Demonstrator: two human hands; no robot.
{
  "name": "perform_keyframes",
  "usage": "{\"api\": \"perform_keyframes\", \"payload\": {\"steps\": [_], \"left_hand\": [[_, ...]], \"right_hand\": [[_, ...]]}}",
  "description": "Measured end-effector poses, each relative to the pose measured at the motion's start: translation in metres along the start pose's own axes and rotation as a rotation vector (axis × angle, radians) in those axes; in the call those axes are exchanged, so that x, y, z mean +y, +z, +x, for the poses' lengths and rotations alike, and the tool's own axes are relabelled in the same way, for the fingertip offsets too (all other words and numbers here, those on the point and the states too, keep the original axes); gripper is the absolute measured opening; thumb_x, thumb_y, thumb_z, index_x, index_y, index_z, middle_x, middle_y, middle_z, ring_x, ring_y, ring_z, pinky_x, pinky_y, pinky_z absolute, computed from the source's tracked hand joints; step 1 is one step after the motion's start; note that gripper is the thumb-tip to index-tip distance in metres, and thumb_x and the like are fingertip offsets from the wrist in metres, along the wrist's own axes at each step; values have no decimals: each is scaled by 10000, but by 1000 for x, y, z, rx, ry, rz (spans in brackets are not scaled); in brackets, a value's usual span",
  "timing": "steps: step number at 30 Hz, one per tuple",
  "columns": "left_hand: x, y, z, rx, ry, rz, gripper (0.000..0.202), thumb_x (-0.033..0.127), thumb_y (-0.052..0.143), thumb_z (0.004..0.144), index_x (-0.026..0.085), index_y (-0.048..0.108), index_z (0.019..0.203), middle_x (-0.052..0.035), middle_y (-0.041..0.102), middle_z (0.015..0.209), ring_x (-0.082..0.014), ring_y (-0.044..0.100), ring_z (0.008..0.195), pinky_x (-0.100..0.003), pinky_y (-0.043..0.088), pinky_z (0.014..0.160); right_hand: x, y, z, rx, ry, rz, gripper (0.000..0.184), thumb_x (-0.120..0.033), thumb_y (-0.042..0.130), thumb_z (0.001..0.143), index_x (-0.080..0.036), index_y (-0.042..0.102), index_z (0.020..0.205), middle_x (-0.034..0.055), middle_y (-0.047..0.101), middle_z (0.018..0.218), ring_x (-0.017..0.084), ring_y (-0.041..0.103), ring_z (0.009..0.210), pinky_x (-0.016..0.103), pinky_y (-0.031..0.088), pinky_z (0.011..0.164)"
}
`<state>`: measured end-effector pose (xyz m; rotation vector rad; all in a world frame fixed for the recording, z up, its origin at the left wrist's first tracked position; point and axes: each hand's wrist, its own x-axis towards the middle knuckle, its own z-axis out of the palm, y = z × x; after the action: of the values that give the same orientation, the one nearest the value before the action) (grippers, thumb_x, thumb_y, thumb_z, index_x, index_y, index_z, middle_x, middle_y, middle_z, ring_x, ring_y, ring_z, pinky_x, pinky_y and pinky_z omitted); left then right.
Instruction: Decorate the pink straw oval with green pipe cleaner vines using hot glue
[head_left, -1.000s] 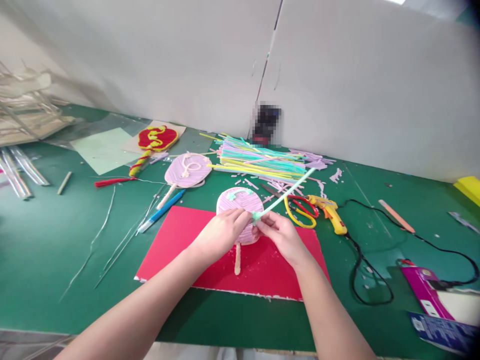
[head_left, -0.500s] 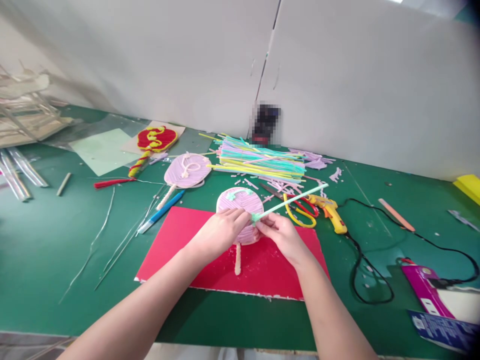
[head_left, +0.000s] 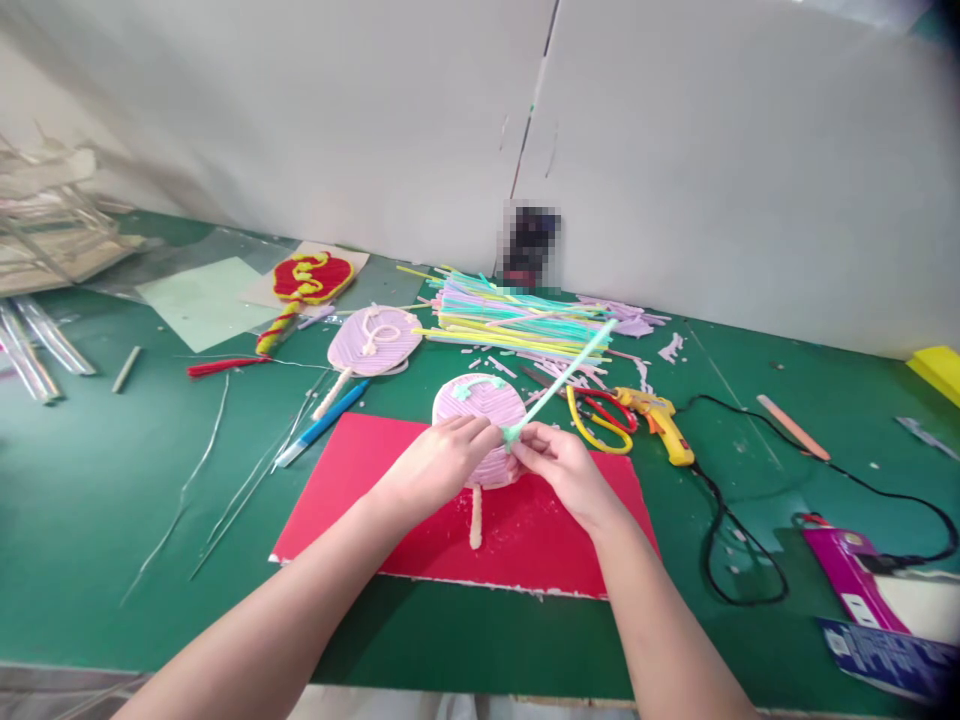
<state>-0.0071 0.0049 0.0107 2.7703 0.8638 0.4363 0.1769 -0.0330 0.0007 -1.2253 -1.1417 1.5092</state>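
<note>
While both forearms reach in from the bottom edge of my feed and slant toward each other, I have the two hands meeting fingertip to fingertip over the lilac disc [head_left: 480, 400]. My left hand [head_left: 442, 460] lies palm down, wrist nearly straight, its fingers bent over together and their tips drawn in close on the bunched end of a mint-green pipe cleaner [head_left: 570, 372]. My right hand [head_left: 559, 465] is turned more on its side, thumb and index finger narrowed to a pinch on that same end, the other fingers curled beneath. The pipe cleaner's free length slants up and away to the right of the grip.

Directly below the grip sits the disc, its cream stick [head_left: 475, 520] pointing back between my forearms over a red board [head_left: 360, 470]. Just beyond my left fingers, I see a mint shape [head_left: 462, 392] on the disc. Right of the grip lie scissors [head_left: 600, 425] and, past them, a yellow glue gun [head_left: 664, 425]. Farther beyond it is a pipe-cleaner bundle [head_left: 517, 320]; off to its left, a blue pen-like tool [head_left: 322, 425].
</note>
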Motion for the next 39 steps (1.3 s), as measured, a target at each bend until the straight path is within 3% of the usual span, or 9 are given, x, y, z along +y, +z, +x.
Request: {"api": "perform_keyframes", "payload": {"steps": [13,21,28,34,39], "left_hand": [[-3,6,-1,13,-14,-46,174,185,369,945,166,511,845,-28,547,803,-159,513,724,-269,426,686],[0,19,4,147,-362,-658,228,251,317,934,166,491,813,10,539,736,-114,487,662,-230,395,610],[-1,23,7,105,-412,-872,221,307,401,893,173,423,718,33,485,674,-102,434,633,-217,364,600],[-3,18,8,46,-346,-946,226,332,427,873,158,488,741,15,513,699,-114,459,673,-227,379,644],[-1,23,9,150,-370,-976,239,334,441,862,166,437,692,39,455,640,-92,396,599,-212,353,585]], "right_hand": [[6,3,3,62,-10,42,305,-440,721,703,-172,622,810,-3,638,659,127,606,618,280,511,638],[12,3,6,83,-33,-29,294,-454,698,724,-185,611,803,-2,648,668,141,614,625,301,510,671],[10,3,5,42,-46,-64,277,-445,681,744,-182,604,784,-8,629,656,130,602,619,289,508,653],[8,-1,2,9,-41,-90,257,-425,674,755,-176,611,775,-3,644,673,134,613,639,308,508,687],[4,-1,1,37,-69,-71,244,-409,677,755,-182,637,835,5,667,721,143,632,686,310,515,721]]}}
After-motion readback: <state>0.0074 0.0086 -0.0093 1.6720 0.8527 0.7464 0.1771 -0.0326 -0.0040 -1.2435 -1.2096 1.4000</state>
